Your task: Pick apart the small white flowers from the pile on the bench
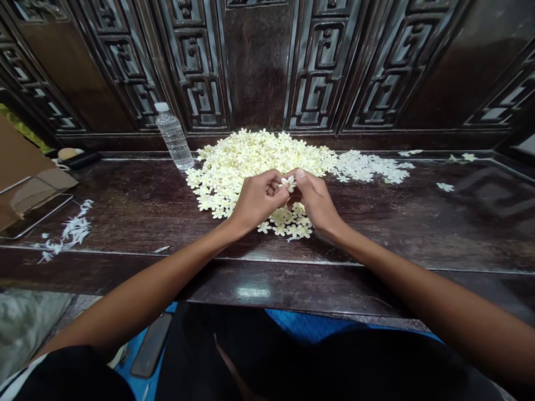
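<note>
A small white flower [288,182] with a pale yellow tint is between my two hands, just above the near part of a large heap of similar flowers [254,153]. My left hand [261,196] is closed, thumb and curled fingers pinching at the flower. From the other side, my right hand [316,199] is closed too, its thumb and fingers pressed together at the petals. The right fingertips are partly hidden. Below the hands, several loose flowers [288,224] lie on the dark wooden bench.
A clear plastic bottle [174,136] with a white cap stands left of the heap. Whiter flowers [370,167] spread to its right. Thin white pieces [75,228] and a cardboard box [25,167] are at left. A phone [151,345] lies below the bench edge [251,281].
</note>
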Motion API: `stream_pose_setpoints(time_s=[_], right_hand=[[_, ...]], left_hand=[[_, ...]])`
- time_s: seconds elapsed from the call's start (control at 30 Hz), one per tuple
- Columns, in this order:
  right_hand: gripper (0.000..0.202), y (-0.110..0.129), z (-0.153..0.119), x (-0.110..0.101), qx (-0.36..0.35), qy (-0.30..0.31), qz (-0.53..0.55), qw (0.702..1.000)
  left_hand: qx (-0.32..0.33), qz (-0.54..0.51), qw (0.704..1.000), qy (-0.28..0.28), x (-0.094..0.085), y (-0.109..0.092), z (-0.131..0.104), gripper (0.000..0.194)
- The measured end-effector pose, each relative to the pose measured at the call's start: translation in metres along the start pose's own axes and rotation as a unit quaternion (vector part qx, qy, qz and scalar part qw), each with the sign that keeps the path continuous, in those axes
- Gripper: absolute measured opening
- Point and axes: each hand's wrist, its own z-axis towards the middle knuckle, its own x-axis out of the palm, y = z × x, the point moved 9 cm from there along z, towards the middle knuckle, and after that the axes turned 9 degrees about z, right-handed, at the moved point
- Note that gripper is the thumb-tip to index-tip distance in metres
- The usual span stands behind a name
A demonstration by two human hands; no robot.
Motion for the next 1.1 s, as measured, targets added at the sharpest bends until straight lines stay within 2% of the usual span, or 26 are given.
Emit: stream_pose_setpoints(time_s=[0.07,0.17,0.27,0.4,0.53,0.6,0.67,0.77,0.9,1.0,1.1], right_hand=[[0.037,0.005,-0.001,-0.002,-0.005,0.003,-0.047,0.999],[0.026,0.014,0.001,-0.008,-0.032,-0.023,-0.118,0.992],[0.026,0.015,0.005,-0.011,-0.040,-0.030,-0.151,0.987],[0.036,-0.003,0.010,-0.016,0.028,-0.033,-0.078,0.996],[0.040,-0.015,0.010,-0.019,0.066,-0.048,0.012,0.997],[0.037,-0.019,0.009,-0.019,0.084,-0.048,0.051,0.994],[0.032,-0.023,0.007,-0.016,0.118,-0.039,0.100,0.987],[0.030,-0.027,0.004,-0.006,0.169,0.000,0.160,0.972],[0.030,-0.027,0.001,0.008,0.200,0.049,0.208,0.956],[0.030,-0.025,-0.001,0.012,0.203,0.047,0.229,0.951],[0.029,-0.024,-0.001,0.014,0.193,0.050,0.233,0.952]], left_hand=[[-0.010,-0.003,1.000,-0.013,-0.004,0.007,0.003,0.014],[-0.022,0.021,0.999,-0.018,-0.008,0.014,0.006,0.014],[-0.035,0.044,0.998,-0.013,-0.008,0.020,0.008,0.008],[-0.032,0.036,0.999,-0.021,-0.008,0.024,0.011,0.009],[-0.086,-0.072,0.993,0.028,0.003,0.034,0.008,0.022],[-0.098,-0.092,0.990,0.041,0.006,0.034,0.005,0.023],[-0.064,-0.057,0.996,0.027,0.003,0.026,0.004,0.017],[0.028,0.048,0.998,-0.004,-0.003,0.007,0.003,0.002],[0.117,0.137,0.983,-0.029,-0.007,-0.010,0.002,0.010],[0.142,0.154,0.977,-0.038,-0.008,-0.014,0.001,0.011],[0.141,0.157,0.977,-0.037,-0.009,-0.014,0.002,0.008]])
